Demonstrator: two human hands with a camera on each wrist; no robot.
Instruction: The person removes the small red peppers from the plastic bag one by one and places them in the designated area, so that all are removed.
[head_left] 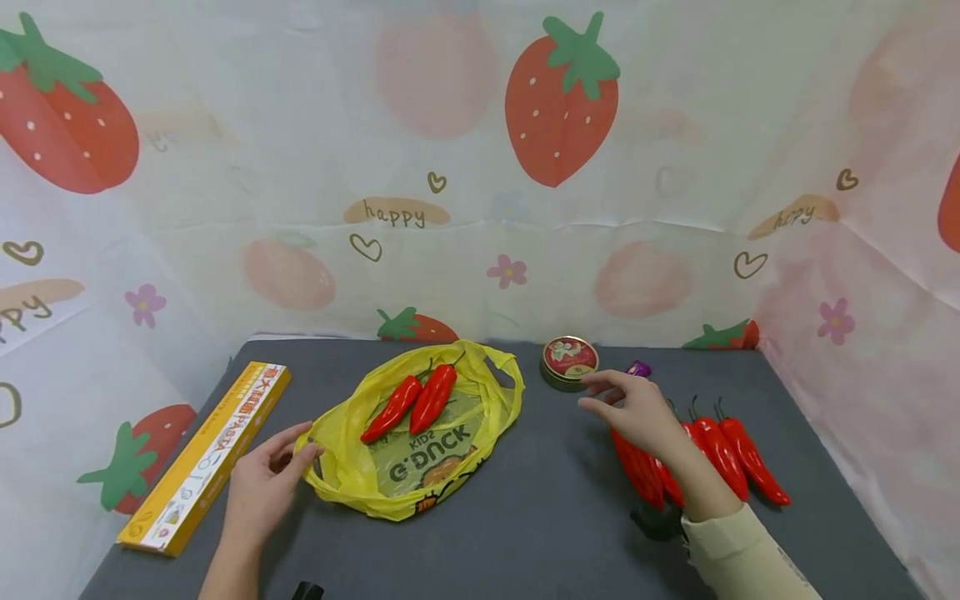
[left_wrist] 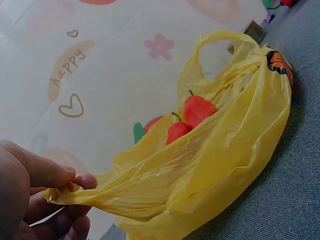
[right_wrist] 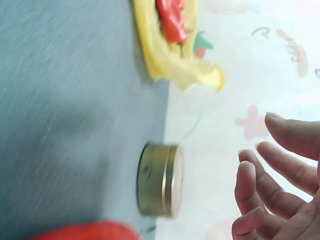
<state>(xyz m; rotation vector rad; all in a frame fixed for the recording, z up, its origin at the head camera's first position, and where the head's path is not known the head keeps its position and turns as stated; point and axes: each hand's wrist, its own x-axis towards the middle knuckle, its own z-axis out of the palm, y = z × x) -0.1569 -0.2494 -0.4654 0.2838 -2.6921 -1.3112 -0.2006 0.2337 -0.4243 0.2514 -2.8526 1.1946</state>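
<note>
A yellow plastic bag point(head_left: 341, 467) lies spread on the table with two red chili peppers point(head_left: 432, 398) inside it. My left hand point(head_left: 258, 483) pinches the bag's left edge between thumb and fingers, as the left wrist view also shows. My right hand point(head_left: 633, 410) hovers in the air near a round tin point(head_left: 570, 358), its fingers relaxed and holding nothing. Under and beside the right forearm lie several more red chili peppers point(head_left: 750, 458), some partly hidden by the arm. In the right wrist view the tin point(right_wrist: 155, 180) stands apart from the fingers.
A long yellow pasta box point(head_left: 206, 458) lies along the table's left side. Behind the right hand sits a small purple wrapped item point(head_left: 639, 368). A dark object point(head_left: 656, 523) is partly hidden beneath the right sleeve. A strawberry-print cloth point(head_left: 465, 167) hangs around the table's back and sides.
</note>
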